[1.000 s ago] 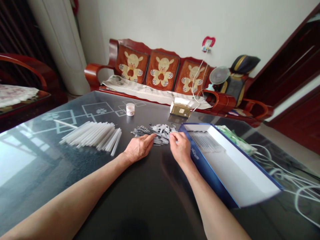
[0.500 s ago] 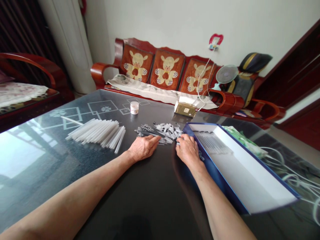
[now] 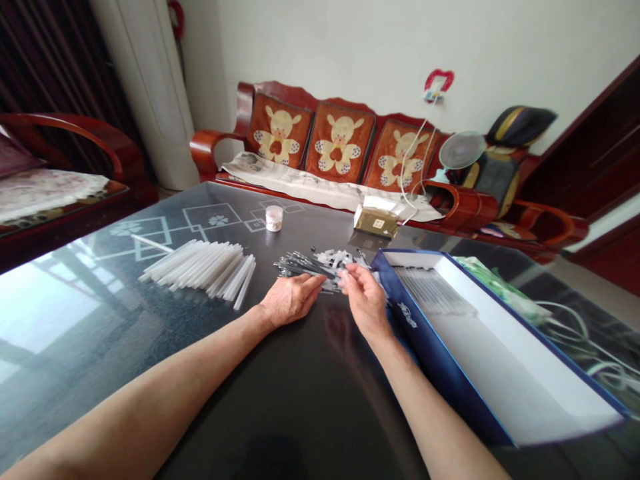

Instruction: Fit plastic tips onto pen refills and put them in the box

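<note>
My left hand (image 3: 293, 300) rests on the dark table at the near edge of a pile of thin dark rods with metallic tips (image 3: 297, 264), which look like pen refills. Its fingers are pressed together and point right; anything inside them is hidden. My right hand (image 3: 366, 300) is slightly raised beside it, thumb and fingers pinched on a small white piece (image 3: 343, 274) whose kind I cannot make out. Behind the right fingers lies a heap of small white pieces (image 3: 330, 256), partly covered. Left of my hands lies a stack of translucent white tubes (image 3: 200, 267).
A blue box with a white inside (image 3: 500, 360) stands right of my right hand, with a row of thin clear sticks (image 3: 435, 290) in it. Farther back are a small white tub (image 3: 274, 219) and a tissue box (image 3: 376, 221). White cables (image 3: 575, 320) lie at the right.
My right hand has lifted from beside the blue box and moved left toward my left hand, now pinching a small white piece. My left hand stays at the refills. The view has shifted slightly.
</note>
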{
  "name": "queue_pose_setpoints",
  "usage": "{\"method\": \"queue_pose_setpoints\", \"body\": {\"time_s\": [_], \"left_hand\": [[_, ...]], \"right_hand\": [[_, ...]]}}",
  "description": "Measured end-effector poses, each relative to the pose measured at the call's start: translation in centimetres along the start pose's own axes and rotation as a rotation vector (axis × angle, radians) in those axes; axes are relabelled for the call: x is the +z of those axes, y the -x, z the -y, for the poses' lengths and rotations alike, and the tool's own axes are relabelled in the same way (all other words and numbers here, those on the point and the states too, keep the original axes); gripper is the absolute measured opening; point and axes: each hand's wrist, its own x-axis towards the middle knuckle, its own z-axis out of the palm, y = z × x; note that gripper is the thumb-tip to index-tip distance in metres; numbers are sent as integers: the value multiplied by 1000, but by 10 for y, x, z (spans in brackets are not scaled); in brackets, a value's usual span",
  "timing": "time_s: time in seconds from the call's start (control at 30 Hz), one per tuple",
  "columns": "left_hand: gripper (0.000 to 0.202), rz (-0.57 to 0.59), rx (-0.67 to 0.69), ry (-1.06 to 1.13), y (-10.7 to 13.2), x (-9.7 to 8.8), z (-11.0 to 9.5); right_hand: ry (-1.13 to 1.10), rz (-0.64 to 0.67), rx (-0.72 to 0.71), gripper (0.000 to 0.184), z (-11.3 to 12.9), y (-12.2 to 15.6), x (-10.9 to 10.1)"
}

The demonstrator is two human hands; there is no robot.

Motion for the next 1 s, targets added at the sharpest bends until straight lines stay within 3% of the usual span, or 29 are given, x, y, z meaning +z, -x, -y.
{"method": "queue_pose_setpoints", "body": {"time_s": [0.1,0.23,0.4,0.8,1.0], "left_hand": [[36,1,-2,6,0,0,0],[36,32,6,-7,-1,0,-2],[36,52,-1,-16,-1,-2,-3],[28,46,9,33,-1,-2,-2],[29,108,33,-12,-3,-4,-2]], "right_hand": [[-348,34,265,40,-7,7,12],[-525,37,377,38,-11,11,14],[-571,25,384,35,-8,10,12],[-423,95,290,34,-10,14,16],[-377,96,270,37,-11,14,15]]}}
